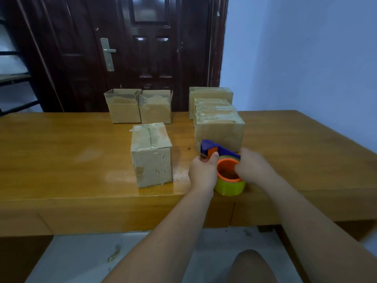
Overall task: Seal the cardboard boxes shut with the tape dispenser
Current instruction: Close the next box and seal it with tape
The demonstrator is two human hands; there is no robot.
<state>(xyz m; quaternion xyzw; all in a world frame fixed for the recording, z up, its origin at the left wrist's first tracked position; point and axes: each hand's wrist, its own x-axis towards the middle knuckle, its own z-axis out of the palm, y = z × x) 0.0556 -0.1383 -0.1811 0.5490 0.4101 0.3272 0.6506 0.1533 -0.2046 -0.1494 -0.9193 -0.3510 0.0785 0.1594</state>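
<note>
The tape dispenser (222, 160), blue with an orange hub and a yellow-green tape roll, lies near the front edge of the wooden table (81, 170). My left hand (203, 170) pinches at its front end by the cutter. My right hand (252, 166) grips the roll and handle from the right. A taped cardboard box (151, 154) stands just left of the dispenser, apart from my hands. Two boxes with raised flaps (124, 107) (156, 108) stand at the back.
A row of several taped boxes (219, 129) runs from behind the dispenser toward the back right. A dark door (130, 48) stands behind the table, a pale wall to the right. My knee (253, 266) shows below the table edge.
</note>
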